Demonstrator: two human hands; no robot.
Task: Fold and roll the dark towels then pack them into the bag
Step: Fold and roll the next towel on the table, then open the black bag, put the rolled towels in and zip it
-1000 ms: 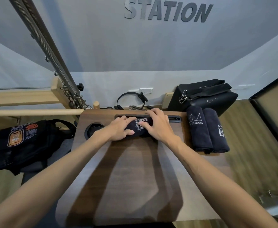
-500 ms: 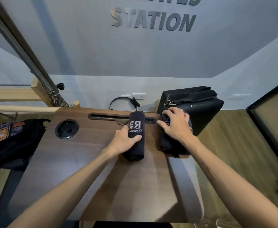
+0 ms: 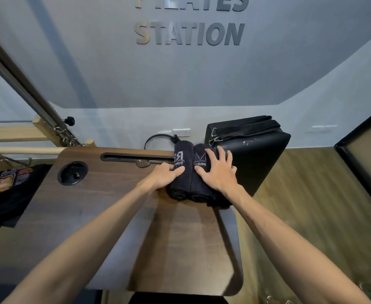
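Note:
Three rolled dark towels lie side by side at the far right of the wooden table (image 3: 92, 205). My left hand (image 3: 163, 175) grips the left roll (image 3: 180, 185), which carries white lettering, with the thumb over its top. My right hand (image 3: 216, 170) rests flat with spread fingers on the middle roll (image 3: 198, 164) and on the right roll (image 3: 220, 201), which it mostly hides. A black bag with an orange patch (image 3: 9, 187) lies beyond the table's left edge.
A black box-like case with straps (image 3: 261, 156) stands just right of the rolls. The table has a round cup hole (image 3: 72, 173) and a long slot (image 3: 134, 156) along its far edge. Wooden bars and a metal spring (image 3: 26, 88) are at the left.
My left hand has carried the lettered roll to the right until it lies against the other two rolls. My right hand stayed on those rolls and has spread flatter.

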